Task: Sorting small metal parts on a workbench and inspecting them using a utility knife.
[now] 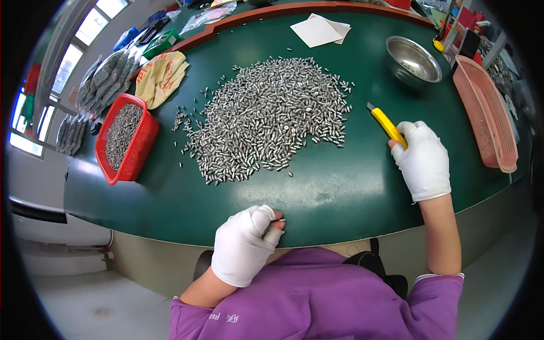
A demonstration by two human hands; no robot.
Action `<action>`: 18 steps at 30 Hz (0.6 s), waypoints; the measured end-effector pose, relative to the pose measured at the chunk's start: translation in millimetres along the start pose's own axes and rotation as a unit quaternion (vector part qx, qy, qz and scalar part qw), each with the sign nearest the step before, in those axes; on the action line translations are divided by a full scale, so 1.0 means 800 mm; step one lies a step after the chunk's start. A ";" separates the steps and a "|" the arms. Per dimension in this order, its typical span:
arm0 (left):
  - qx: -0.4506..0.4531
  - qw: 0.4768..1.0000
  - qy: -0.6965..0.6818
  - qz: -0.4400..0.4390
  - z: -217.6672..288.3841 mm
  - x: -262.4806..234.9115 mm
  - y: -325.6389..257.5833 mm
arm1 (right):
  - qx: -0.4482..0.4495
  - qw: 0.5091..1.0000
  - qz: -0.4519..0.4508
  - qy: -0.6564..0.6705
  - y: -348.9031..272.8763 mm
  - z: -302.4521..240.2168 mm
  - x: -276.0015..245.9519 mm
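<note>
My left hand [245, 243], in a white glove with bare fingertips, rests at the near edge of the green table [317, 192] and pinches one small metal pin [281, 220]. My right hand [422, 158], also gloved in white, grips a yellow utility knife [387, 123] whose tip points up and left toward the pile. A wide heap of several small silver metal pins [272, 116] covers the middle of the table, apart from both hands.
A red basket [126, 139] of dark pins stands at the left, with a yellow cloth [160, 76] behind it. A steel bowl [412, 61] and a pink tray [486, 113] lie at the right, white paper sheets [320, 29] at the back.
</note>
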State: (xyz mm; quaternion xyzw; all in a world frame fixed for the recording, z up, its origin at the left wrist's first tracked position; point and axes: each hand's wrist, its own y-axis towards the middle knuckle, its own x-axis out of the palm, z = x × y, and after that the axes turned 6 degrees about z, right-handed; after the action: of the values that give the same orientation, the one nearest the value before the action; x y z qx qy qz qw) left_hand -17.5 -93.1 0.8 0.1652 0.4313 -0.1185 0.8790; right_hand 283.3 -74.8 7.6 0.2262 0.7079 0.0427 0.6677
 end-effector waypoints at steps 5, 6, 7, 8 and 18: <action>-0.026 1.000 -0.017 0.006 -0.001 0.002 -0.005 | 0.075 0.966 0.001 0.249 -0.035 -0.006 -0.023; -0.029 0.999 -0.013 0.003 -0.003 0.002 -0.005 | 0.090 0.904 -0.037 0.416 -0.056 -0.011 -0.027; -0.021 1.000 -0.008 0.003 -0.002 0.002 -0.003 | 0.107 0.846 -0.089 0.515 -0.079 -0.022 -0.040; -0.015 1.000 0.000 0.006 -0.001 0.001 -0.004 | 0.065 0.829 -0.167 0.529 -0.098 -0.024 -0.050; -0.046 0.999 -0.023 -0.008 0.003 0.005 -0.002 | -0.174 0.930 -0.144 0.291 -0.177 -0.076 -0.028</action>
State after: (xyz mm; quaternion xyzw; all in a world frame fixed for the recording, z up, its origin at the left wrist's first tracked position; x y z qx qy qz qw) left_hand -13.8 -95.8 -1.7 0.1188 0.4171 -0.1093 0.8944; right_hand 187.8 -195.2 -16.8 -0.0202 0.8778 0.1326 0.4599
